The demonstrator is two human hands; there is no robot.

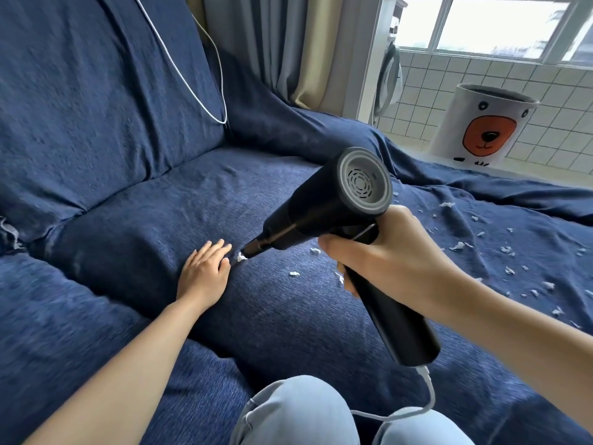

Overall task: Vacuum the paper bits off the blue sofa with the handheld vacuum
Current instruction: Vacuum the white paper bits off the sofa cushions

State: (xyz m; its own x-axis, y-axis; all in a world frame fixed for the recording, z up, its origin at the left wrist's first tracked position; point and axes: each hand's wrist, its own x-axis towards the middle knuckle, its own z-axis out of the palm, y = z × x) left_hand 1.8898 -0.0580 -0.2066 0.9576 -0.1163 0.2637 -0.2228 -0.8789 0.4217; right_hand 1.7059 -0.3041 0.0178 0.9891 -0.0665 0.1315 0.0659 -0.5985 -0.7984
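Blue fabric is covering the sofa (134,200) filling most of the frame, where a person's right hand (382,255) is wrapping its grip around the handle of a black handheld vacuum (330,207), nozzle touching a paper bit (241,257) at centre. Left hand (203,271) is lying flat beside it, fingers spread on the seat. More paper bits (507,250) are lying scattered at right. A white cable (426,396) is trailing from the handle at lower right.
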